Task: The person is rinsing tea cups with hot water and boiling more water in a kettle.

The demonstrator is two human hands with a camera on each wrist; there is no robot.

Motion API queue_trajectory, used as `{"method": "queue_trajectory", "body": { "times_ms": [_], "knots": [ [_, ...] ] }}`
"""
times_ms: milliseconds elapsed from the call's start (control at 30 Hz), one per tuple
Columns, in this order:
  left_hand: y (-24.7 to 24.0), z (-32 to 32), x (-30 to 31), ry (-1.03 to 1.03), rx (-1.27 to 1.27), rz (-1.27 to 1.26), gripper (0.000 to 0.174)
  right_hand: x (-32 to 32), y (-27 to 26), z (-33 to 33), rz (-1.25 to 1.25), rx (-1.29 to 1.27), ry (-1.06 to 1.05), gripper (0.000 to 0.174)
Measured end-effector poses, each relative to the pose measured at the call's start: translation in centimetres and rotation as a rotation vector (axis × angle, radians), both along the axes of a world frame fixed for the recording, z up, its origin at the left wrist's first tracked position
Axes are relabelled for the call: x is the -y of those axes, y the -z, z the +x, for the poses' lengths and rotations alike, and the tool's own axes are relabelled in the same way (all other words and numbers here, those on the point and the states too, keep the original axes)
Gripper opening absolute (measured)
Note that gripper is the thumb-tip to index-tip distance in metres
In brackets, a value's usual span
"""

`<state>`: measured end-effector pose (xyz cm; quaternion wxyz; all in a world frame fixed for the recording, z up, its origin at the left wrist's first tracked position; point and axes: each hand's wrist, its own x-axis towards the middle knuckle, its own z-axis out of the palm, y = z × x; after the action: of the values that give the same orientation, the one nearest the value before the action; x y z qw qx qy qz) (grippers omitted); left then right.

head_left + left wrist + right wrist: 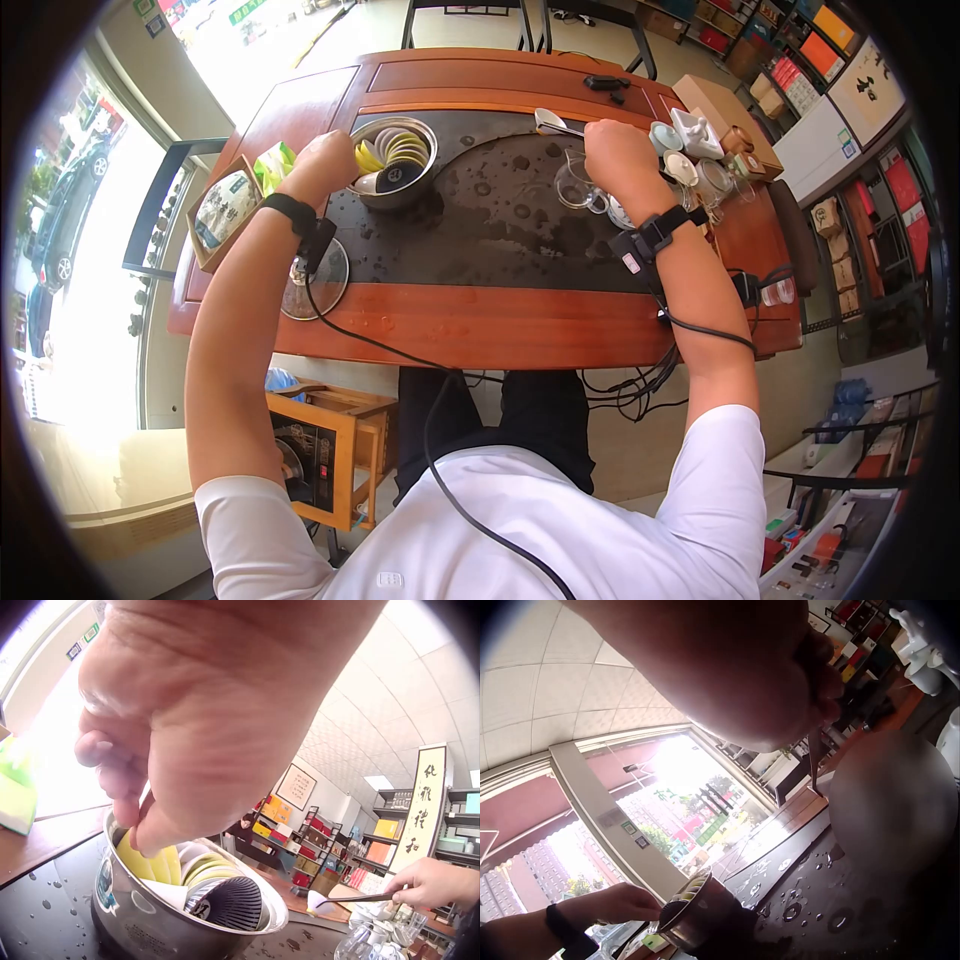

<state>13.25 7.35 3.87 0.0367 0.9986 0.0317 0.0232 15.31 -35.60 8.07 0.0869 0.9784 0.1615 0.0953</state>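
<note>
A steel pot (405,197) on the dark tray holds yellow-green and white dishes (400,147) and a black ribbed piece (225,903). At its left rim is my left hand (325,165), thumb and fingertips pinching the rim (202,712). Across the tray my right hand (618,155) holds dark tongs (360,898), also seen from the left wrist (429,885). A small pale cup (547,119) hangs at the tongs' tips, left of that hand. In the right wrist view my right fingers (826,697) curl round the tongs, partly in shadow.
Glass pitcher (574,185) and white teaware (680,168) stand near and right of my right hand. A glass lid (325,285) lies front left, a box (225,212) behind it. Cables (640,385) hang at the table's front edge.
</note>
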Motion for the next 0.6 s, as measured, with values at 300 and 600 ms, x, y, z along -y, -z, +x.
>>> {"method": "queue_trajectory", "body": {
  "times_ms": [300,600],
  "knots": [
    [-2.4,0.1,2.6,-0.004,-0.329,0.032,0.049,-1.6,-0.6,-2.5,0.639,-0.023,-0.283,0.030],
    [-0.8,2.3,3.6,-0.136,-0.480,0.198,0.052,-5.6,-0.6,-5.2,0.867,-0.331,-0.300,0.036]
  ]
}}
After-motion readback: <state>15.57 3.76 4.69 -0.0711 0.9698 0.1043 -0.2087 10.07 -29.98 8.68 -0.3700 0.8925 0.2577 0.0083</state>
